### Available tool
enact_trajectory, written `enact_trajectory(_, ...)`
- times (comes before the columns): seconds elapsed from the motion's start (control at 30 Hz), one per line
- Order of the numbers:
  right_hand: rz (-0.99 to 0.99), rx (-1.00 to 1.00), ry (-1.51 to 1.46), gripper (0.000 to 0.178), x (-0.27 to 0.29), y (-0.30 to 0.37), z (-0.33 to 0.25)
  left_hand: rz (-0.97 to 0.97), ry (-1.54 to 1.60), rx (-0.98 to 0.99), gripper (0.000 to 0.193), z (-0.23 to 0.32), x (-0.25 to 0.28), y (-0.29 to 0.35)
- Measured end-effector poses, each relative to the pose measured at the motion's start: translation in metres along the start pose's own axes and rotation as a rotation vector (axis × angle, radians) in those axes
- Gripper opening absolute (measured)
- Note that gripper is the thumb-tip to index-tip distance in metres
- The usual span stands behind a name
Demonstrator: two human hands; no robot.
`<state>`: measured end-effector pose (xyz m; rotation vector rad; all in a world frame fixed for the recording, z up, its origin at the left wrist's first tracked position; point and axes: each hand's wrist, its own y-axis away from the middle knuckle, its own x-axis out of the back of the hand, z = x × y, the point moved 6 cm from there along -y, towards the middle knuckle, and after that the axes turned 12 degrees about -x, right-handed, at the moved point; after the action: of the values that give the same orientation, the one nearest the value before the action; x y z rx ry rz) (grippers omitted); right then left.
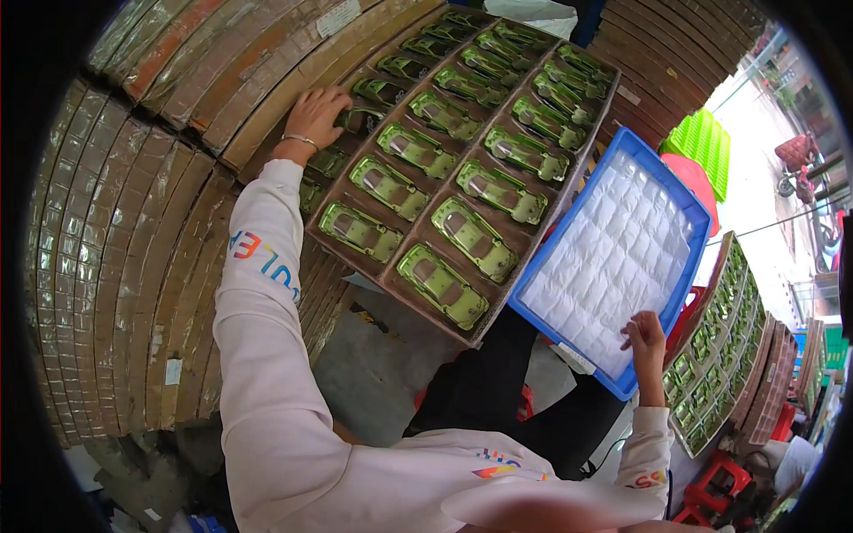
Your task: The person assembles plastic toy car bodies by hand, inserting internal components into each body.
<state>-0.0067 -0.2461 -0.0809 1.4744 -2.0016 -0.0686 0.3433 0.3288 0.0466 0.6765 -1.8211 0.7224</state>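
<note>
The left hand (318, 115) reaches across the far-left row of the brown compartmented tray (384, 280), its bent fingertips at a green toy car body (362, 121) in that row; I cannot tell whether they grip it or merely touch it. The right hand (645, 339) is over the near right part of the blue plastic tray (624, 384), fingers curled, and whether anything is pinched between them cannot be made out. In my judgement, a car body lifted at a slant could catch on a divider, and the left sleeve (267, 258), reaching along the tray's left side, could drag neighbouring bodies out of line. The brown tray's near corner juts out toward the black trousers (475, 391), so a knock from a knee might jolt the rows. Careless fingers could also ruck up the white padded sheet (613, 244) lining the blue tray. Stacked cardboard trays (124, 266) hem in the left arm, while the blue tray sits just beside the brown one's right edge; the freest room seems to lie upward and over the padded sheet.
</note>
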Motion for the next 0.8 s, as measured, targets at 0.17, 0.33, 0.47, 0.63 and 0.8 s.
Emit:
enact_trajectory(0.17, -0.025, 0.084, -0.343, 0.018, -0.025, 0.009, -0.044, 0.198, 0.036, -0.027, 0.023, 0.001, -0.008, 0.010)
enact_trajectory(0.33, -0.135, 0.161, -0.589, 0.005, -0.032, 0.006, -0.067, 0.314, 0.187, 0.120, 0.028, -0.028, -0.012, 0.028)
enact_trajectory(0.47, -0.256, 0.078, -0.679, 0.020, -0.034, 0.023, -0.076, 0.467, 0.358, 0.454, 0.028, -0.054, -0.030, 0.040)
enact_trajectory(0.63, -0.325, 0.124, -0.810, 0.041, -0.023, 0.048, -0.078, 0.919, 1.261, 0.859, 0.032, -0.038, -0.045, 0.045)
enact_trajectory(0.8, -0.227, 0.168, -0.684, 0.048, -0.018, 0.059, -0.069, 1.027, 2.104, 0.443, 0.050, 0.090, 0.034, 0.009)
